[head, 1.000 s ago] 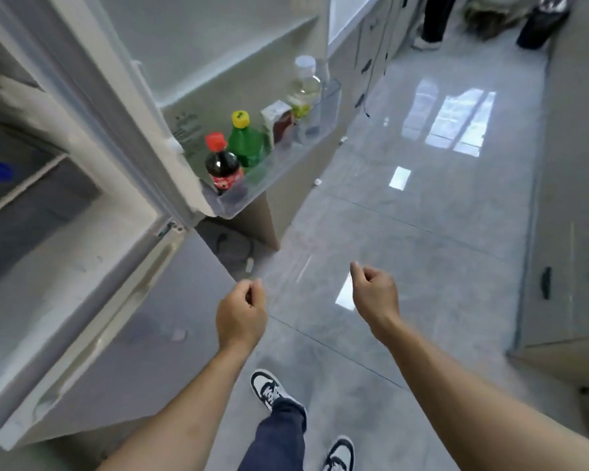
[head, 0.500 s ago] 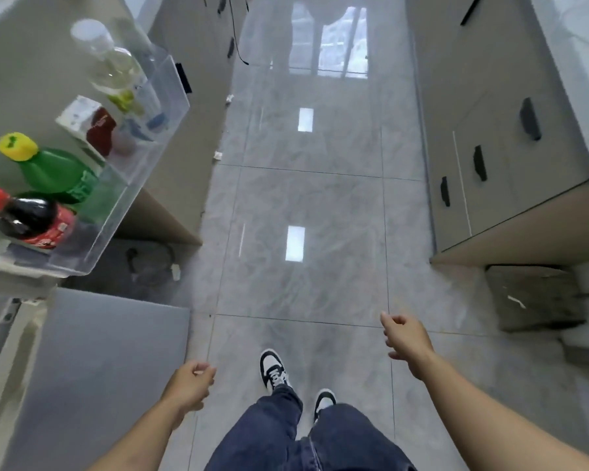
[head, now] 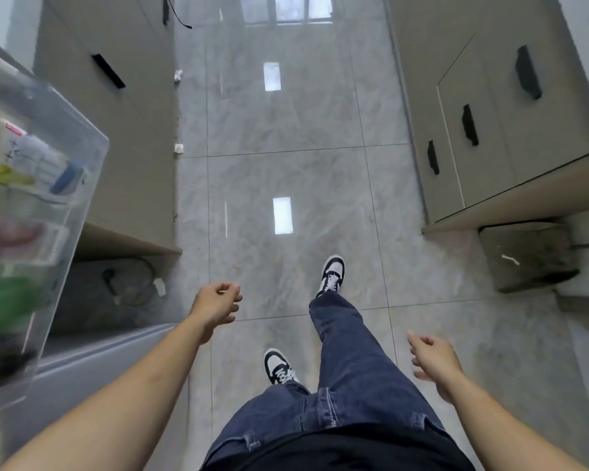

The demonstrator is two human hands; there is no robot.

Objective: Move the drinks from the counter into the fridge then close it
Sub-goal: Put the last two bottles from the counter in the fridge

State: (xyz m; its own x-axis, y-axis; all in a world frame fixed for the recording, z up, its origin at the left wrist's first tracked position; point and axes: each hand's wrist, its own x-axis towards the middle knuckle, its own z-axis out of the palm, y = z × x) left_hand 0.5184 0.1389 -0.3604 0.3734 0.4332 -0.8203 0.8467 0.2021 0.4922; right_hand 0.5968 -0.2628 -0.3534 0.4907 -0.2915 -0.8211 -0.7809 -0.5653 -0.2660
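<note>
Drinks [head: 11, 185] sit blurred in the clear fridge door shelf [head: 82, 185] at far left, while the left hand [head: 218, 305] and right hand [head: 434, 362] hang loosely curled and empty above the tiled floor [head: 286, 130].

Glossy grey tiled floor [head: 286, 130] ran open between beige cabinets [head: 490, 96]; clear plastic door shelf [head: 82, 185] projected at left

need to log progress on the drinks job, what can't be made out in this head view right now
- Counter and any drinks left on it: outside the frame, so the number remaining is unknown.
- Fridge interior: cut off by the left edge; only the door bin shows.
- Drinks in the bin: blurred by motion and the clear wall, labels unreadable.
- Left hand and right hand: hold nothing; fingertips smeared.
</note>
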